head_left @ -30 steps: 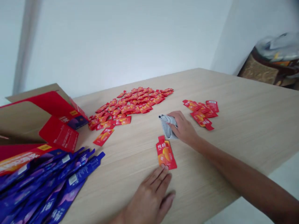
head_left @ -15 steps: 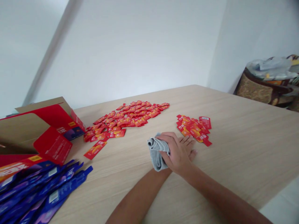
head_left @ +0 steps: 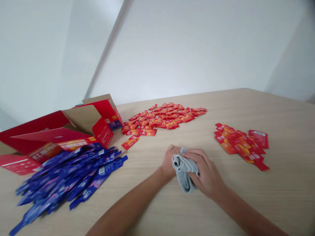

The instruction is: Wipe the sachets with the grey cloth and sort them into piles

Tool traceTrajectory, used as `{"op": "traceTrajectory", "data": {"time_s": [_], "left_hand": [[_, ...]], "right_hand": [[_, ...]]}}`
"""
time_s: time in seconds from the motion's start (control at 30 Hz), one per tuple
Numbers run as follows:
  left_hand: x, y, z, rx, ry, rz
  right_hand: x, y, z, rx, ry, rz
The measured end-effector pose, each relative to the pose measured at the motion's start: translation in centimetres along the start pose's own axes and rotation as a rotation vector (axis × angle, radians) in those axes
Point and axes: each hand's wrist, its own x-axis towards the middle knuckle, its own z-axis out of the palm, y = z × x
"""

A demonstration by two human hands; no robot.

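A folded grey cloth (head_left: 185, 173) is gripped by my right hand (head_left: 205, 172), with the fingers over its top and the thumb along its near side. My left hand (head_left: 170, 160) is curled against the cloth's far left side and seems to hold it too; most of its fingers are hidden behind the cloth. Both hands are low over the light wooden table (head_left: 152, 203). To the right of them lies a small pile of red and orange sachets (head_left: 240, 142). Farther back is a larger heap of similar sachets (head_left: 162, 116).
Open red cardboard boxes (head_left: 56, 132) stand at the left. Before them lies a spread of long blue packets (head_left: 71, 175). One loose red sachet (head_left: 130, 143) rests near the big heap. A white wall (head_left: 197, 49) rises behind the table.
The view has swung left, showing more of the boxes and blue packets. My left hand has drawn back from lying flat near the small sachet pile to the cloth and curled up.
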Motion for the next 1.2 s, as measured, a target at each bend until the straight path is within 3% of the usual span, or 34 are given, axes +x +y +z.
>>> {"op": "traceTrajectory", "data": {"time_s": [0.17, 0.27, 0.37, 0.5, 0.6, 0.7, 0.83, 1.03, 1.1, 1.2], "left_hand": [[-0.5, -9.9, -1.6, 0.159, 0.067, -0.288], [-1.5, -14.5, -1.5, 0.220, 0.084, -0.461], [-2.1, -17.3, -0.6, 0.246, 0.070, -0.555], [-2.0, -18.4, 0.1, 0.255, 0.029, -0.592], [-1.6, -17.6, -0.1, 0.245, -0.022, -0.564], [-1.9, -15.3, -0.9, 0.228, -0.079, -0.495], [-3.9, -9.7, -1.8, 0.180, -0.143, -0.319], [-9.1, -1.6, -3.1, 0.075, -0.201, -0.070], [-11.0, -0.6, -4.2, 0.035, -0.199, 0.021], [-14.1, -1.2, -6.3, -0.008, -0.176, 0.195]], "right_hand": [[-0.6, 0.0, 0.6, 0.012, -0.063, 0.011], [-1.1, 0.4, 1.1, -0.001, -0.096, 0.057], [-1.4, 0.8, 1.5, -0.016, -0.118, 0.089], [-1.6, 1.1, 1.6, -0.039, -0.140, 0.125], [-1.6, 1.3, 1.6, -0.055, -0.150, 0.145], [-1.5, 1.6, 1.4, -0.069, -0.142, 0.154], [-1.2, 2.3, 1.1, -0.086, -0.105, 0.185], [-0.8, 3.0, 0.8, -0.092, -0.050, 0.227], [-0.7, 3.1, 0.7, -0.098, -0.042, 0.228], [-0.5, 3.2, 0.6, -0.112, -0.037, 0.228]]}}
